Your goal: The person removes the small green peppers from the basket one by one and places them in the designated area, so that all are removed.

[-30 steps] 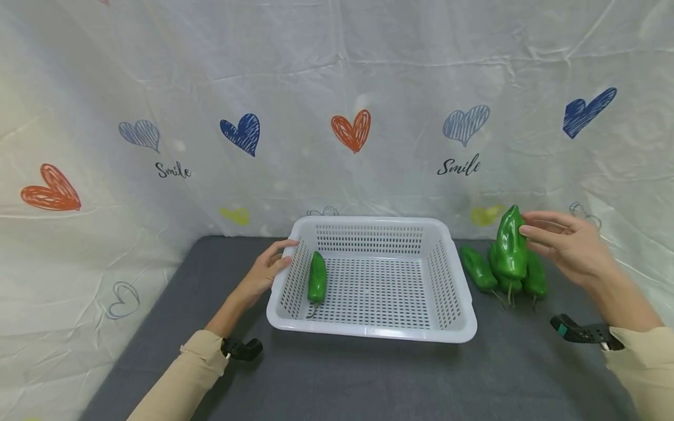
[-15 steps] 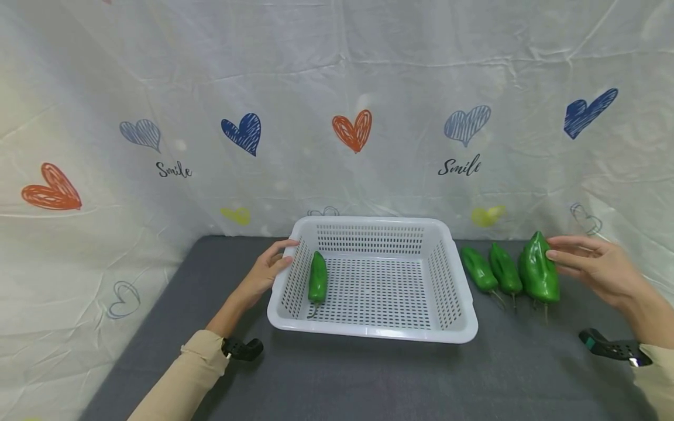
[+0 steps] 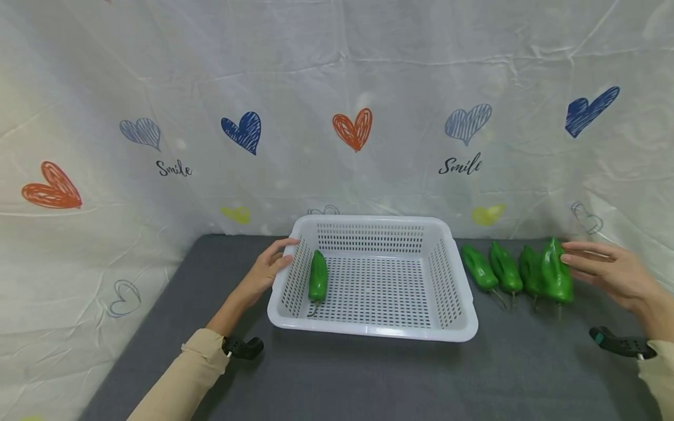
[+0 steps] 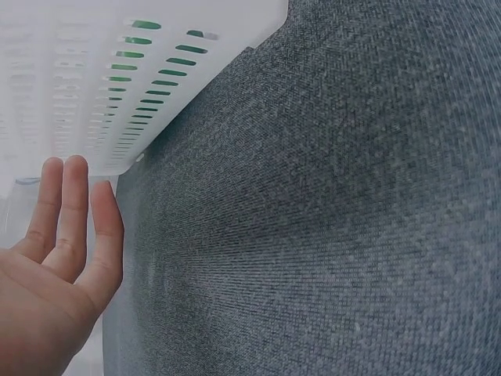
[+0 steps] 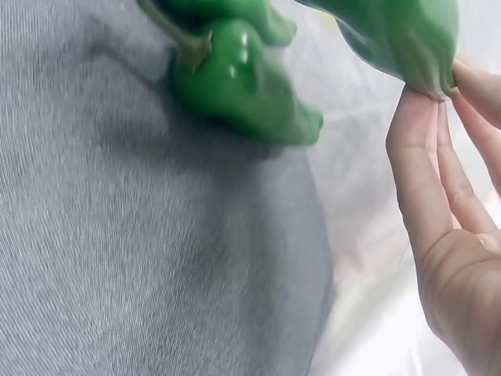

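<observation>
My right hand pinches a large green pepper by its tip, between thumb and fingers; its stem points toward me. In the right wrist view, this pepper stands away from the grey cloth. Just left of it lie three more green peppers, the nearest one partly covered by it in the head view. My left hand touches the left rim of a white slotted basket. The left wrist view shows its fingers straight against the basket's outer wall. One slim green pepper lies inside, at the left.
A dark grey cloth covers the table. Right of the basket, two peppers lie close to its wall. A white curtain with printed hearts hangs right behind the table's far edge.
My right hand has carried the large pepper right and lower, from over the other peppers to the right end of their row. My left hand and the basket have stayed in place.
</observation>
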`<state>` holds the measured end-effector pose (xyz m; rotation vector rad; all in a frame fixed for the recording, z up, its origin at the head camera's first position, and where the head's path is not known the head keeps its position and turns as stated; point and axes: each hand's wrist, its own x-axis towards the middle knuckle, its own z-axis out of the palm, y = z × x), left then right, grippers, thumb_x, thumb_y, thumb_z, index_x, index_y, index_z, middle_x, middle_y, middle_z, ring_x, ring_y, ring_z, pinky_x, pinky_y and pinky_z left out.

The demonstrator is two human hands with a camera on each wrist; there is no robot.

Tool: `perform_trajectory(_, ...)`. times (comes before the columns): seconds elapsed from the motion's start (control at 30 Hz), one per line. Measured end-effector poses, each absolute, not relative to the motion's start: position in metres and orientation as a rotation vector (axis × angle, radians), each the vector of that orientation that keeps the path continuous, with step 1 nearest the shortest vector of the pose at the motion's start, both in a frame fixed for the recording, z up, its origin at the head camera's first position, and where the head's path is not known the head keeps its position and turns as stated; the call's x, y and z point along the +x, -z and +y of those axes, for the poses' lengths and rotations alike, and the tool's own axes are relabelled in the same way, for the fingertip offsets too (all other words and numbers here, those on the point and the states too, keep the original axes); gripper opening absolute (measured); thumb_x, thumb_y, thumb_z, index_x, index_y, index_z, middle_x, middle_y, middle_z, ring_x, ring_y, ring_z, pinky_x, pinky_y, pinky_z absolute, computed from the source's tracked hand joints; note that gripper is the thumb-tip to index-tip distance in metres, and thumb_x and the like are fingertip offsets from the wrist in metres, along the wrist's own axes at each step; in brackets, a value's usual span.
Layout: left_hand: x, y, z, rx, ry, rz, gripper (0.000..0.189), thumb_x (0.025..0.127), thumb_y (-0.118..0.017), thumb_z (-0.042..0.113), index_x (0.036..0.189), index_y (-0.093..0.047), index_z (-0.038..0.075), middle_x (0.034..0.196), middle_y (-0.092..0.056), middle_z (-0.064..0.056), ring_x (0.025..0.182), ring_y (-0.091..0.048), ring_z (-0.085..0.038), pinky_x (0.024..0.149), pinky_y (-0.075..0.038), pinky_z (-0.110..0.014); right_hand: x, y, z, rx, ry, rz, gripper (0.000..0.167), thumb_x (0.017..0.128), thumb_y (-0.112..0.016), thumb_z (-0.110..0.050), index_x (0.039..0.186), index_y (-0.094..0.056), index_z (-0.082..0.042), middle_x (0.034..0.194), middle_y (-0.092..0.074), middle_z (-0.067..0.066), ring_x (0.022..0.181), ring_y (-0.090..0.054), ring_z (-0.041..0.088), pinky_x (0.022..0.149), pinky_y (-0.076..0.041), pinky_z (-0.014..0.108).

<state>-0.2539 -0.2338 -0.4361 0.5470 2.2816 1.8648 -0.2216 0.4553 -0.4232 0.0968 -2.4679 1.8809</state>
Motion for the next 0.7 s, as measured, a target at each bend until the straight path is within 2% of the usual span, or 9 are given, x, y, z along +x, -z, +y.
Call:
perform_trajectory(0.23,-0.255,0.436,-0.234,0.535,-1.864,2.285,0.044,0.11,-0.05,0.023,0.153,-0.041,0.015,0.136,-0.052,-0.029,0.101,-0.068,-0.038,0.07,-0.06,-0.046,-0.226,0.431,0.468,0.045,-1.974,-2.404,0.031,0.098,-0.068,-0.001,0.113,-0.074,-0.028,0.107,-0.067,-0.023,0.092,-0.064,-0.005,0.072,-0.054,0.018)
perform_trajectory(0.53,-0.255,0.438,-0.235,0.542,-1.87,2.287,0.045,0.11,-0.05,0.023,0.152,-0.041,0.013,0.138,-0.051,-0.03,0.101,-0.068,-0.035,0.07,-0.06,-0.045,-0.231,0.439,0.484,0.03,-1.917,-2.449,0.031,0.097,-0.069,-0.003,0.115,-0.074,-0.027,0.106,-0.067,-0.024,0.091,-0.065,-0.004,0.072,-0.055,0.019)
perform_trajectory(0.7,-0.254,0.437,-0.235,0.549,-1.874,2.277,0.045,0.11,-0.051,0.024,0.152,-0.041,0.013,0.137,-0.051,-0.03,0.1,-0.068,-0.035,0.07,-0.06,-0.046,-0.234,0.441,0.492,0.029,-1.892,-2.482,0.032,0.098,-0.07,-0.005,0.116,-0.072,-0.031,0.107,-0.064,-0.027,0.091,-0.064,-0.005,0.073,-0.055,0.019)
